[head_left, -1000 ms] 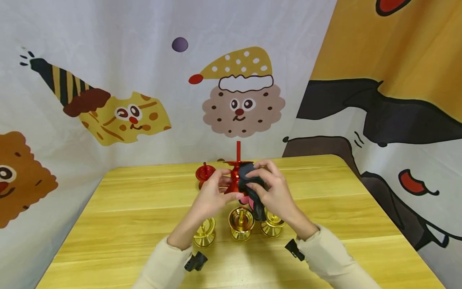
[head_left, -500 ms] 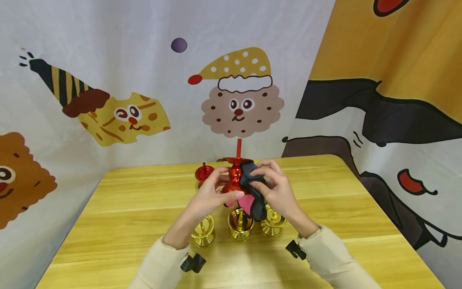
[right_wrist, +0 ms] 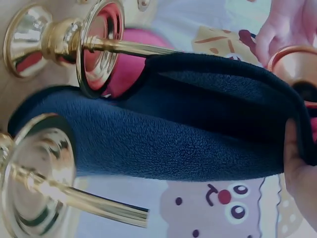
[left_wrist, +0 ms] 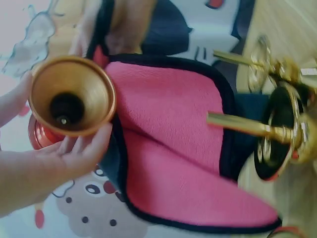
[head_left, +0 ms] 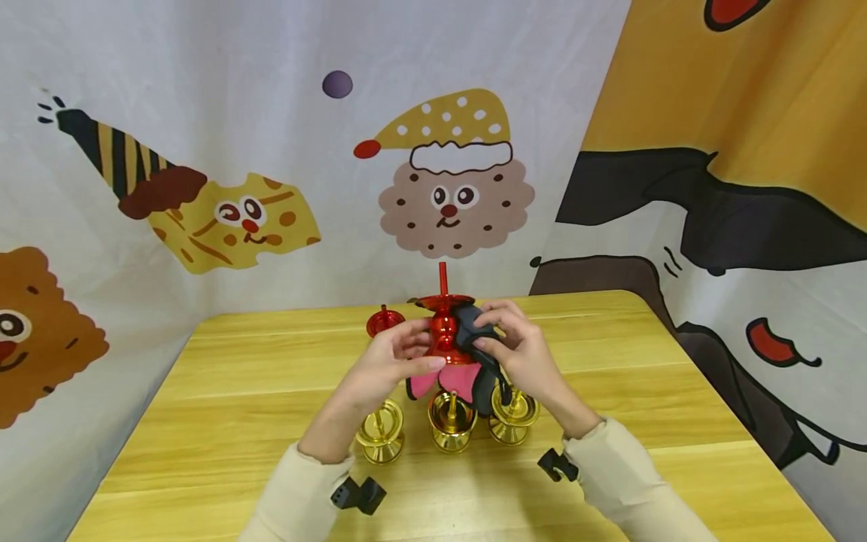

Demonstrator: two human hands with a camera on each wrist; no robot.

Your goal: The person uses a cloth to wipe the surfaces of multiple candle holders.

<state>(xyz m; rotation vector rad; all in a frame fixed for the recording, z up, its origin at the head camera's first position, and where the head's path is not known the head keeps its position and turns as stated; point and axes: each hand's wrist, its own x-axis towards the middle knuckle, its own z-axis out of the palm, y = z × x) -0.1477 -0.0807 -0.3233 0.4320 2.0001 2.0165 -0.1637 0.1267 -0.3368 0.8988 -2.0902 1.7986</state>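
My left hand (head_left: 389, 365) grips a shiny red candlestick (head_left: 443, 327) near its foot, fingers behind and thumb in front. The candlestick is raised over the table, its thin spike pointing up. In the left wrist view its hollow, copper-coloured foot (left_wrist: 101, 91) faces the camera. My right hand (head_left: 524, 350) pinches a two-sided cloth (head_left: 460, 380), dark blue on one face and pink on the other, against the candlestick's right side. The cloth's loose part hangs below, over the gold candlesticks; its blue side (right_wrist: 163, 144) fills much of the right wrist view.
Three gold candlesticks stand in a row near my wrists: left (head_left: 382, 436), middle (head_left: 451, 433) and right (head_left: 509, 429). Behind my left hand stands another red candlestick (head_left: 384, 322). The wooden table (head_left: 257, 421) ends at a cartoon-printed curtain (head_left: 284, 113).
The cloth's pink face has spread into view below the candlestick, toward the left. The red candlestick has shifted slightly, and my left hand has drawn a little left along with its wrist.
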